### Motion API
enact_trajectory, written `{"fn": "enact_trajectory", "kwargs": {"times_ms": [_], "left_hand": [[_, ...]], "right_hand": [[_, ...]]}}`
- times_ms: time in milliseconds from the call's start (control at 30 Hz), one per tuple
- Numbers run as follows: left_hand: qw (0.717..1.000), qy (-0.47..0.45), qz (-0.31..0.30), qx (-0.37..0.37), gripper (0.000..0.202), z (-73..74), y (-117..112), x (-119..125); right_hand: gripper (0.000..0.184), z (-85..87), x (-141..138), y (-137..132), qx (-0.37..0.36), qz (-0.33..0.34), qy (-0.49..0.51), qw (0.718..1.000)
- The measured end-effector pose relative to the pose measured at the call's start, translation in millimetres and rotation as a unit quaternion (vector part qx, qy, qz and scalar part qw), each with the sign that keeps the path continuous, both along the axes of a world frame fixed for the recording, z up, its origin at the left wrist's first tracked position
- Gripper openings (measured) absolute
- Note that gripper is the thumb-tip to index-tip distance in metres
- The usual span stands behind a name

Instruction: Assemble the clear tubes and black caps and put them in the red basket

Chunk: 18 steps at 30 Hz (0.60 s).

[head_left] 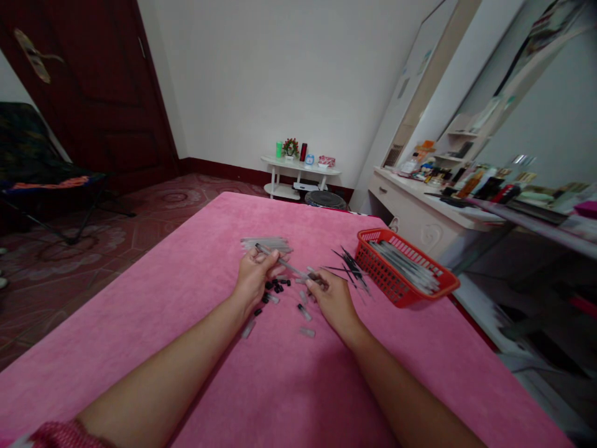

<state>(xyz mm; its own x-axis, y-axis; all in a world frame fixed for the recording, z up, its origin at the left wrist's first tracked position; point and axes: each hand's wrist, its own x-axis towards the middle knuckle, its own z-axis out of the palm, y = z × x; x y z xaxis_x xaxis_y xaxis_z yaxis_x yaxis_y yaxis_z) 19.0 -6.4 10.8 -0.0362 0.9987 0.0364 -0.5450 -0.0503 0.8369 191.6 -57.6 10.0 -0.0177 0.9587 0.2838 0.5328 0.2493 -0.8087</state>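
Pen (291, 268): pinched by left fingers (273, 256) and right fingers (313, 288), likely for steadiness.
Caps (278, 288): near left fingers, likely for reach.

Over there, the person's bare left forearm (172, 367) and right forearm (405, 386) reach forward, slanting inward. The left hand (255, 272) pinches thumb against curled fingers; the right hand (332, 297), knuckles up, pinches too, slightly nearer the body.

Speckled dark-pink left sleeve (68, 434)
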Motion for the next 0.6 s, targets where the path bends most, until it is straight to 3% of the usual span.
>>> {"fn": "enact_trajectory", "kwargs": {"times_ms": [300,600], "left_hand": [[1.0,0.024,-0.013,0.008,0.043,-0.8,-3.0,4.4],[0.998,-0.013,-0.034,-0.042,0.038,4.0,-7.8,9.2]], "right_hand": [[0.014,5.8,-1.4,-4.5,0.026,-0.029,-0.063,0.997],[0.015,13.1,-0.3,-9.0,0.102,-0.073,-0.181,0.976]]}}
